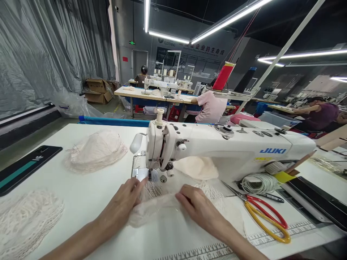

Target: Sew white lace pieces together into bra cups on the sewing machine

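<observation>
Both hands [123, 202] flat on lace [157, 209] (table-edge)

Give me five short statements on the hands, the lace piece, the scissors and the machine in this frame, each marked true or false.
1. Both hands, left hand and right hand, rest on the lace piece. True.
2. The scissors are held in the right hand. False: they lie on the table, right of that hand.
3. The sewing machine is white. True.
4. The lace piece lies far left of the needle. False: it lies at the presser foot.
5. A lace pile sits left of the machine. True.
</observation>
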`<state>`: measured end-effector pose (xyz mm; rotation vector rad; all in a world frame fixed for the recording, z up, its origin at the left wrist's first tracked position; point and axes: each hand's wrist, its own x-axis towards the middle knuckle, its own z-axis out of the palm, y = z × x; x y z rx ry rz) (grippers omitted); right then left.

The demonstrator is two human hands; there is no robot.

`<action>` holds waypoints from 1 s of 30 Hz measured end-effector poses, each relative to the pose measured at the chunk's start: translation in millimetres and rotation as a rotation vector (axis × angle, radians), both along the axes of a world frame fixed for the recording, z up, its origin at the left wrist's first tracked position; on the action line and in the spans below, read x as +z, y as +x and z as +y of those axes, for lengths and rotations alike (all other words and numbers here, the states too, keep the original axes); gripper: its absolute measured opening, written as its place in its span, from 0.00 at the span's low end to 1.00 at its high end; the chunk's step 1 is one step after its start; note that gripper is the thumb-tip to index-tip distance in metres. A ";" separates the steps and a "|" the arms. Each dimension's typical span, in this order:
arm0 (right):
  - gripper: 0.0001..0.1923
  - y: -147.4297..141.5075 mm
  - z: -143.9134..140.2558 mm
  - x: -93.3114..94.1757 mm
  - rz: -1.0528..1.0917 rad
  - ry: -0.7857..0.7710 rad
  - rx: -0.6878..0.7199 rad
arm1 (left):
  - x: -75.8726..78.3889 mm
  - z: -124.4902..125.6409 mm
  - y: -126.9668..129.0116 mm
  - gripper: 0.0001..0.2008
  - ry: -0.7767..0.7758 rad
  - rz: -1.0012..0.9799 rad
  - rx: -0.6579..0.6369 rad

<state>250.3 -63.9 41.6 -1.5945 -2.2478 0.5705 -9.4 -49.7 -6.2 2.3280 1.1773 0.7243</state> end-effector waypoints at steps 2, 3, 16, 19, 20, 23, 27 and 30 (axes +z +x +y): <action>0.20 13.5 -6.0 8.9 -0.048 -0.074 -0.027 | 3.4 -0.9 -2.8 0.31 -0.108 -0.030 -0.047; 0.20 15.7 -9.3 13.9 -0.069 -0.079 -0.042 | 5.6 -0.7 -3.5 0.32 -0.159 -0.031 -0.067; 0.06 -57.1 -10.8 -14.0 0.039 0.148 0.159 | 44.5 7.1 11.8 0.29 -0.410 0.015 0.099; 0.13 -38.3 -8.8 -2.7 0.153 0.055 0.112 | 47.8 9.3 11.0 0.31 -0.527 -0.059 0.152; 0.13 -35.3 -10.3 2.1 0.159 0.037 0.083 | 48.1 10.0 11.6 0.32 -0.558 -0.087 0.165; 0.08 -42.0 -18.4 9.5 0.142 0.056 0.056 | 48.8 11.1 16.2 0.33 -0.617 -0.134 0.159; 0.09 -63.8 -21.8 -2.0 -0.051 0.185 0.121 | 51.3 8.3 20.1 0.32 -0.650 -0.167 0.161; 0.05 -59.4 -15.0 -12.4 -0.043 0.172 0.095 | 52.6 5.6 15.6 0.33 -0.657 -0.187 0.199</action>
